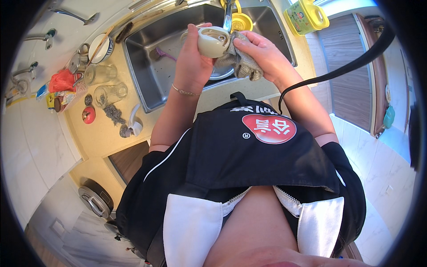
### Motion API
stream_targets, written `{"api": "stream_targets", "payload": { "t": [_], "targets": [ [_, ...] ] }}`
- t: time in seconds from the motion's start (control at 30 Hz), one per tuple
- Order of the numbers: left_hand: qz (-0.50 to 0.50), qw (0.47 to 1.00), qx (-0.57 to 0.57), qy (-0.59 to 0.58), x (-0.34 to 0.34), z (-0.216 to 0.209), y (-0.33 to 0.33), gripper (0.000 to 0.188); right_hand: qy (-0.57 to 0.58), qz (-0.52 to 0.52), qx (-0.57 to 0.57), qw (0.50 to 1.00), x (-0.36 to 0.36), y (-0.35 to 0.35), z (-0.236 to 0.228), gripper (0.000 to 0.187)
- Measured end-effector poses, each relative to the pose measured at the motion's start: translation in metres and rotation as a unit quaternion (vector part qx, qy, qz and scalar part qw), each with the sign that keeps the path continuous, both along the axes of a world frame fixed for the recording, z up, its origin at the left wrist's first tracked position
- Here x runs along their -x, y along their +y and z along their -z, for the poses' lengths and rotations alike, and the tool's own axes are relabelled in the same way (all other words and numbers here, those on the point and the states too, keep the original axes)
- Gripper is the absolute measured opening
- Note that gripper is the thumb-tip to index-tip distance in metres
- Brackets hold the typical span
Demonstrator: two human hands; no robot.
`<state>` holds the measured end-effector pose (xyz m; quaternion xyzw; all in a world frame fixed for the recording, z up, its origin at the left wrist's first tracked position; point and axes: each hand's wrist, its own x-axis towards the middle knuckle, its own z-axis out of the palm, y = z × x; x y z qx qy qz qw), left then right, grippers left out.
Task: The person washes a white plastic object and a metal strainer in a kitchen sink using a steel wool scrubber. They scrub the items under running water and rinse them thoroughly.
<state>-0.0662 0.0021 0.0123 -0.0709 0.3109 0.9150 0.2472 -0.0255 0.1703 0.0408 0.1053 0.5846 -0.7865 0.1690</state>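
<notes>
A cream rounded vessel (212, 50) is hanging over the sink (149, 42), held up in both hands, its cut-out opening facing up toward the person. The left hand (195, 60) is cupping it from the left, thumb standing along its side and fingers curling closed about it, though their far ends are hiding behind it. The right hand (265, 52) is pinching a crumpled grey cloth (243, 66) between thumb and fingers, closed firmly on the fabric, and the cloth is lying against the vessel's right edge. Wiping the vessel seems to be the step in hand; whether the cloth is moving, one cannot tell. The next stroke is probably calling for a steady left hold, a slight turn of the vessel, and the cloth working around the opening's rim.

Just behind, the tap (228, 20) is reaching down, with a yellow strainer (242, 23) sitting beside it. A purple-handled tool (166, 54) is lying in the sink. Farther left, two glass jars (100, 74) and a grey scourer (114, 114) are resting on the desk (86, 140).
</notes>
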Motion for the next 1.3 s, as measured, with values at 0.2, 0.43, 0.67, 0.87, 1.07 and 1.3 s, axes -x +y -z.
{"api": "stream_targets", "payload": {
  "t": [0.2,0.43,0.67,0.87,1.07,1.3],
  "targets": [
    [-0.044,0.997,-0.057,0.030,-0.002,0.005,-0.002,0.037,0.015,-0.020,0.004,1.000,-0.005,0.006,0.000,0.040],
    [-0.033,0.996,-0.068,0.042,-0.004,0.008,0.001,0.036,0.076,-0.043,-0.154,0.984,-0.008,0.004,0.005,0.038],
    [-0.003,0.996,-0.067,0.063,-0.009,0.014,0.002,0.035,0.044,-0.049,-0.088,0.994,-0.007,0.001,0.010,0.038],
    [0.003,0.997,-0.022,0.070,-0.010,0.022,0.002,0.035,-0.002,-0.038,-0.020,0.999,-0.008,0.000,0.018,0.040],
    [0.031,0.998,-0.031,0.036,-0.012,0.024,0.003,0.039,-0.110,0.003,0.083,0.990,-0.007,0.003,0.042,0.042],
    [0.036,0.997,-0.017,0.066,-0.002,0.041,-0.001,0.038,-0.113,-0.019,0.126,0.985,-0.007,0.005,0.037,0.042]
  ]
}}
